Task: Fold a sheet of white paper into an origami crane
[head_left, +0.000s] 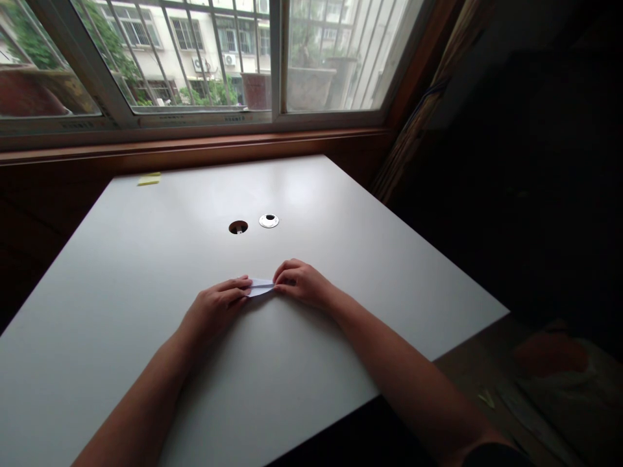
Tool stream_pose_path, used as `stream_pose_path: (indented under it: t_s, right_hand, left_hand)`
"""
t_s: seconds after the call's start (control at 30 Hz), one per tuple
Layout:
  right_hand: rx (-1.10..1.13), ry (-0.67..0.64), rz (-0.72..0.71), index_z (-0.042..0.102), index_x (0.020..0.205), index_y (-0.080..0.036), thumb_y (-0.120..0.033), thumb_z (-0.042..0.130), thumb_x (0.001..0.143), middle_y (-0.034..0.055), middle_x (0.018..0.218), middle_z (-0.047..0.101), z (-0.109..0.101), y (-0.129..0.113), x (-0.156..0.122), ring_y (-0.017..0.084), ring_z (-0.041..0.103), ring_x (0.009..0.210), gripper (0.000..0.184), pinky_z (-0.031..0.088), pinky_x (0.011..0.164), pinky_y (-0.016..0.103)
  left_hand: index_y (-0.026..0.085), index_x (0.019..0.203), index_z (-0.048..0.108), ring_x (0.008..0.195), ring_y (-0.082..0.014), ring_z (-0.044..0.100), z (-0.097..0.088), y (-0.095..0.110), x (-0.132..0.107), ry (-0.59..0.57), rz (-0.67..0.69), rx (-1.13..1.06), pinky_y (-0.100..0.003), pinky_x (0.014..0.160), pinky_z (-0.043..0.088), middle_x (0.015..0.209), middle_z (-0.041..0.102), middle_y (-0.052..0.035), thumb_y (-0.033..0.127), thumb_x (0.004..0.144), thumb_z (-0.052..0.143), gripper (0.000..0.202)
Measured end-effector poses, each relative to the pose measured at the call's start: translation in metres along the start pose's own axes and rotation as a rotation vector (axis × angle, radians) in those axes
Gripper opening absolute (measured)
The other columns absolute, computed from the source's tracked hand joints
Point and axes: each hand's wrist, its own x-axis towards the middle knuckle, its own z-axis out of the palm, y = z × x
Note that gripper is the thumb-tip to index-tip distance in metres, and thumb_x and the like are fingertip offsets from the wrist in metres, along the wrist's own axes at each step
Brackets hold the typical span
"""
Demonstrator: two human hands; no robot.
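Note:
Between my two hands, low over the white table, is a small piece of folded white paper [261,287] with a crease running along its length. My left hand [219,301] grips its left end, fingers on top and the thumb side partly hidden. At the paper's narrow right end, the thumb and fingertips of my right hand [300,281] are pinched together on it. Whether the paper rests on the tabletop or is slightly raised, I cannot tell.
Beyond the hands, the white table [146,259] has a round cable hole [238,227], with a silver grommet cover [268,221] beside it. Yellow tape strips [149,178] stick to the far left edge. A barred window [195,58] stands behind the table.

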Motion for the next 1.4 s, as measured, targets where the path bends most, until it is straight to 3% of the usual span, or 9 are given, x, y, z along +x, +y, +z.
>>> stream_pose_path:
  t_s: [0.2,0.5,0.63,0.73,0.87,1.03,1.27,1.4]
  right_hand:
    - [-0.026,-0.008,-0.054,0.072,0.082,-0.019,-0.022,0.07,0.085,0.0055,0.094,0.07,0.0,0.004,-0.002,0.017,0.06,0.087,0.005,0.05,0.083,0.032]
    - [-0.033,-0.035,0.003,0.072,0.083,-0.019,-0.021,0.069,0.086,0.0057,0.095,0.07,-0.002,-0.001,-0.001,0.017,0.06,0.087,0.005,0.049,0.084,0.032]
    - [-0.01,-0.029,0.019,0.072,0.082,-0.018,-0.02,0.07,0.085,0.0055,0.094,0.07,-0.002,-0.001,-0.001,0.017,0.06,0.087,0.004,0.049,0.084,0.031]
    - [0.005,-0.025,0.011,0.072,0.082,-0.018,-0.021,0.07,0.085,0.0054,0.094,0.07,-0.002,0.001,-0.002,0.017,0.061,0.088,0.004,0.049,0.085,0.031]
    - [0.027,-0.044,-0.002,0.072,0.082,-0.019,-0.022,0.07,0.084,0.0053,0.095,0.07,-0.002,0.001,-0.002,0.017,0.061,0.089,0.004,0.049,0.086,0.031]
    - [0.055,-0.06,-0.001,0.071,0.078,-0.019,-0.019,0.072,0.082,0.005,0.094,0.071,-0.004,-0.004,-0.002,0.017,0.06,0.089,0.004,0.049,0.084,0.031]
    - [0.009,-0.041,0.069,0.073,0.084,-0.019,-0.03,0.073,0.083,0.0049,0.089,0.066,0.003,-0.006,0.001,0.016,0.056,0.083,0.011,0.046,0.079,0.029]
    - [-0.018,-0.01,0.107,0.074,0.083,-0.02,-0.029,0.073,0.083,0.0038,0.084,0.063,0.01,-0.007,0.004,0.015,0.054,0.079,0.009,0.045,0.076,0.027]
  left_hand:
    - [0.021,0.091,0.065,0.12,-0.0226,0.062,-0.001,-0.001,-0.001,-0.063,0.009,-0.02,-0.036,0.096,0.057,0.124,0.068,-0.0046,0.026,0.095,0.049,0.017]
    - [0.022,0.089,0.053,0.123,-0.0209,0.06,-0.001,0.001,-0.002,-0.079,-0.055,-0.027,-0.037,0.096,0.056,0.13,0.062,-0.005,0.026,0.097,0.044,0.013]
    - [0.023,0.097,0.055,0.122,-0.0207,0.061,0.001,0.003,-0.001,-0.056,-0.057,-0.036,-0.036,0.093,0.056,0.124,0.066,-0.0043,0.028,0.096,0.049,0.008]
    - [0.025,0.108,0.061,0.12,-0.0209,0.061,0.004,0.005,0.002,-0.008,-0.024,-0.01,-0.038,0.098,0.053,0.12,0.068,-0.0038,0.029,0.095,0.055,0.015]
    - [0.027,0.096,0.07,0.114,-0.0216,0.063,0.006,0.009,0.006,0.057,-0.003,-0.017,-0.039,0.098,0.052,0.112,0.072,-0.0023,0.028,0.092,0.058,0.012]
    - [0.027,0.089,0.074,0.108,-0.0228,0.065,0.002,0.013,0.009,0.065,-0.101,-0.11,-0.042,0.097,0.052,0.101,0.075,-0.0012,0.032,0.091,0.061,0.014]
    - [0.027,0.085,0.075,0.109,-0.0232,0.064,0.001,0.018,0.011,0.047,-0.279,-0.192,-0.041,0.098,0.05,0.098,0.076,-0.0005,0.039,0.089,0.061,0.019]
    - [0.026,0.081,0.073,0.111,-0.0241,0.062,-0.001,0.021,0.013,0.028,-0.332,-0.199,-0.041,0.098,0.049,0.1,0.075,-0.0017,0.04,0.089,0.06,0.021]
